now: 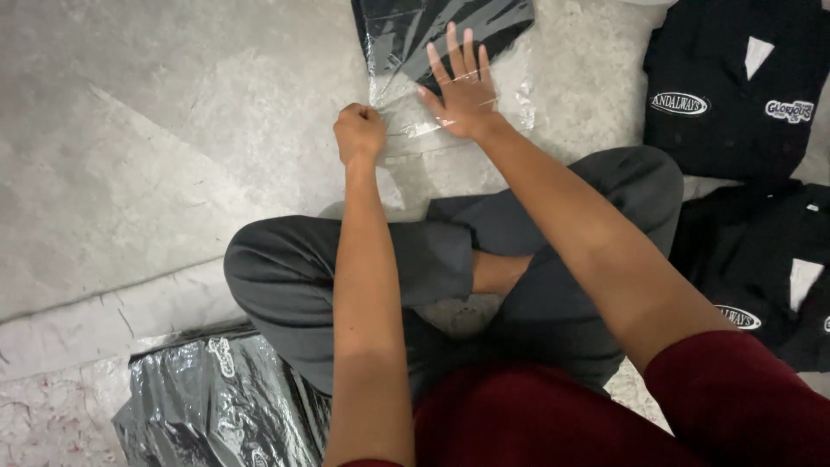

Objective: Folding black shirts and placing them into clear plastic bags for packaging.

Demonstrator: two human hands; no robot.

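Red sleeves (pixel 743 406) closest, then my crossed legs in grey trousers (pixel 432 259), a wrapped black bundle (pixel 216 406) by my left knee. Ahead, my left hand (pixel 359 131) is fisted, pinching the clear bag's (pixel 458 112) near edge, I think to keep it taut. Right hand (pixel 462 91) lies flat, fingers spread, pressing the bag and its black garment (pixel 432 26) to the floor (pixel 156 156). Black shirts (pixel 735 86) sit off right.
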